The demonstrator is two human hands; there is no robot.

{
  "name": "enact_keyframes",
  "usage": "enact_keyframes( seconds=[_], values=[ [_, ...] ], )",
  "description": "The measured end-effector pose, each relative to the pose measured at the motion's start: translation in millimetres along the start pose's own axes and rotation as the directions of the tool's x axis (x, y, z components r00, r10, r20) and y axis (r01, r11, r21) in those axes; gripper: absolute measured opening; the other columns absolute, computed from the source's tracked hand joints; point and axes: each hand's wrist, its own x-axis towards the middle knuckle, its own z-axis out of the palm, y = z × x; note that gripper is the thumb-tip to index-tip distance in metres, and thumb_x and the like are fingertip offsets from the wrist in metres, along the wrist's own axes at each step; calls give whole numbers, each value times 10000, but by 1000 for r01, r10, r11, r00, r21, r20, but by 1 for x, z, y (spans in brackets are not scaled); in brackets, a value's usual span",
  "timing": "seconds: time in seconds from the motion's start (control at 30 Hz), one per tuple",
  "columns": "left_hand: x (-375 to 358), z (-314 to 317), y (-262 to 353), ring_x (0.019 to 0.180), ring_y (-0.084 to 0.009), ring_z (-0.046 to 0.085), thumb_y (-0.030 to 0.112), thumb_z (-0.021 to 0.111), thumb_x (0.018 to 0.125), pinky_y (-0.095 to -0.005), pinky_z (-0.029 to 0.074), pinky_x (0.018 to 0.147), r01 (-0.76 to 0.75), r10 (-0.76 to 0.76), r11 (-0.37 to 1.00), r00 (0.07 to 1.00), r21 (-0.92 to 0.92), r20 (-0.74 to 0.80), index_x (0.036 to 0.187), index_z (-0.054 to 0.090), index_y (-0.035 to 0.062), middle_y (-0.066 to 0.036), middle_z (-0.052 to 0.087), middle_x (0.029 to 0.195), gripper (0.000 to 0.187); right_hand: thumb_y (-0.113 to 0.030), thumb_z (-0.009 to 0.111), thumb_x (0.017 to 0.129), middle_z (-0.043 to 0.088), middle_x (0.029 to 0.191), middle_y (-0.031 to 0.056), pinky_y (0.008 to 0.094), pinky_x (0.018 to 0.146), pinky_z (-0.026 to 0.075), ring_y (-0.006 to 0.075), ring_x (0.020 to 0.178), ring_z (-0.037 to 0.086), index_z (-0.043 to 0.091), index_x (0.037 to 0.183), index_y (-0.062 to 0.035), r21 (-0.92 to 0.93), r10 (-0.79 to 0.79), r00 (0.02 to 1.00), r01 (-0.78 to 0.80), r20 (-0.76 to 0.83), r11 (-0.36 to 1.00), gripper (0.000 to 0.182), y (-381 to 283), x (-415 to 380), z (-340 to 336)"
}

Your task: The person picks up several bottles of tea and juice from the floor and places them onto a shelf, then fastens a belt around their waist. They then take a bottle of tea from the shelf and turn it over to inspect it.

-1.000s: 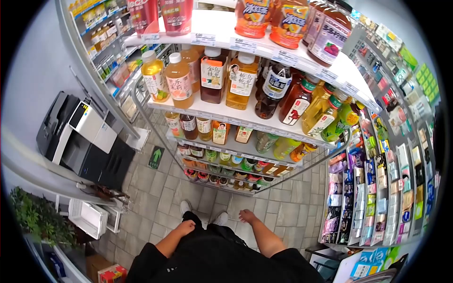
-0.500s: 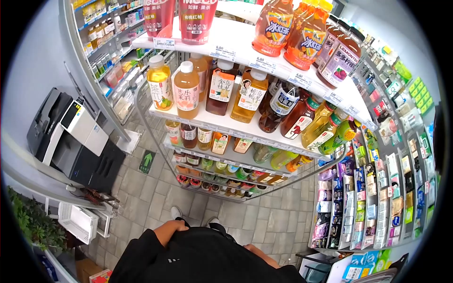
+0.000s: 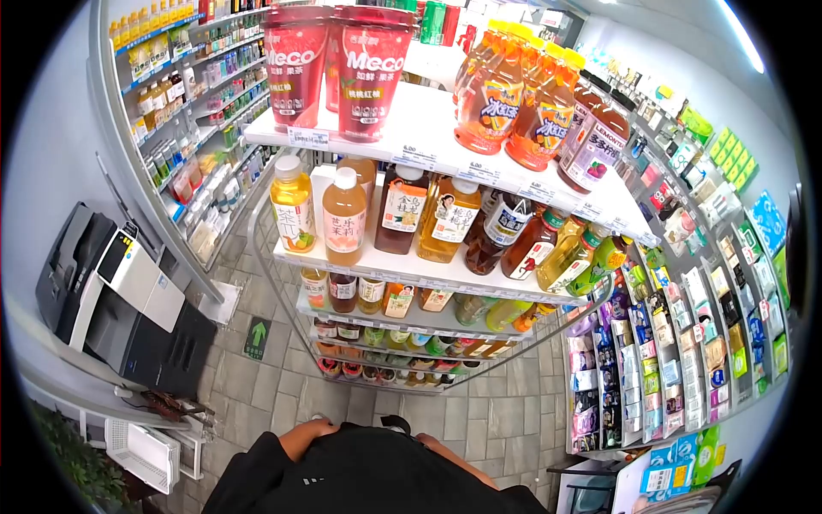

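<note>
Grey floor tiles (image 3: pixel 505 415) spread beneath and beyond the 2 hands. Packed wall shelving (image 3: pixel 676 343) stands well to the right of the right hand. Straight ahead of the hands, apart from them, rises a drinks rack (image 3: pixel 428 116) with at least 5 levels. Well left of the left hand is a printer-like machine (image 3: pixel 128 300). Between the 2 hands is the person's black top (image 3: pixel 342 471); left of the left hand sits a white basket (image 3: pixel 169 463). The left hand (image 3: pixel 320 427) and right hand (image 3: pixel 427 441) show only partly at its edge; whether they are open, closed or gripping anything, I cannot tell. Far above them stand red Meco cups (image 3: pixel 370 77), then orange-labelled bottles (image 3: pixel 501 104) further right.
</note>
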Motion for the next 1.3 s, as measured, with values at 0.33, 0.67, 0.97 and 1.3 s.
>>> enact_keyframes(
  seconds=[0.33, 0.67, 0.97, 1.3],
  values=[
    [-3, -17, -24, 1413, -408, 492, 700, 511, 893, -453, 380, 1172, -18, 17, 995, 1000, -97, -3, 1422, 585, -16, -269, 539, 1486, 893, -525, 549, 935, 659, 1255, 316, 497, 1001, 477, 448, 1214, 618, 728, 1144, 25, -249, 62, 981, -14, 184, 968, 615, 66, 50, 12],
    [-14, -22, -28, 1449, -394, 447, 623, 440, 975, -450, 361, 1177, -29, 22, 989, 999, -143, -48, 1443, 548, -32, -267, 490, 1531, 812, -505, 526, 948, 654, 1267, 315, 500, 1005, 477, 453, 1221, 612, 724, 1158, 23, -201, 127, 976, -91, 176, 975, 602, -3, -31, -30],
    [-30, -26, -17, 1473, -398, 414, 624, 423, 973, -440, 326, 1208, 5, -9, 993, 999, -121, -33, 1471, 529, -17, -259, 454, 1564, 819, -486, 519, 957, 642, 1297, 310, 495, 1015, 475, 455, 1236, 602, 712, 1189, 25, -255, 23, 979, 30, 204, 966, 593, -64, -46, -42],
    [-55, -71, -15, 1131, -380, 672, 445, 604, 953, -447, 520, 952, -169, 115, 970, 951, -173, -287, 1214, 700, 34, -229, 710, 1196, 496, -473, 486, 969, 654, 1278, 298, 499, 1066, 472, 442, 1259, 598, 718, 1217, -17, -223, 99, 978, -57, 182, 973, 568, -3, 7, -7]
  ],
)
